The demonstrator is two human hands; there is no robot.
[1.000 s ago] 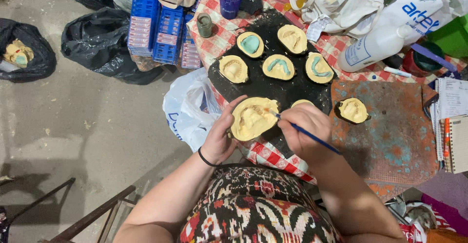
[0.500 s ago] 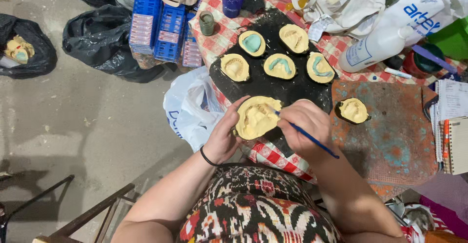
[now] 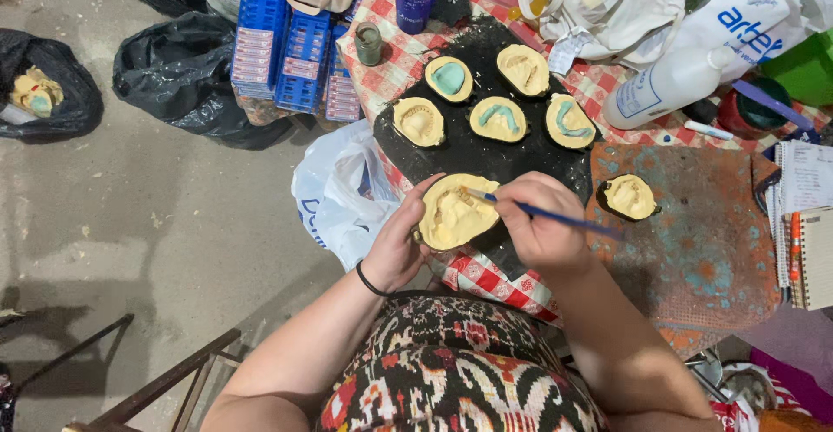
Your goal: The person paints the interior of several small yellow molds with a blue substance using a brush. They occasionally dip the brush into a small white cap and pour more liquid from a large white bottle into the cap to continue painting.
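Since a moment ago the left hand (image 3: 395, 245) has tilted the yellow mould (image 3: 455, 213) a little more toward the brush (image 3: 555, 218), whose tip now rests near the mould's upper edge, at the centre of the frame. The left fingers cup the mould from below; the right hand (image 3: 538, 228) pinches the brush. So the brushing goes on.

Above lie five more moulds (image 3: 499, 120) on a black sheet (image 3: 486, 159); another mould (image 3: 629, 196) sits right of centre. A white bottle (image 3: 668, 85) stands upper right on the surface (image 3: 694, 258), well apart. Nothing blocks the hands.
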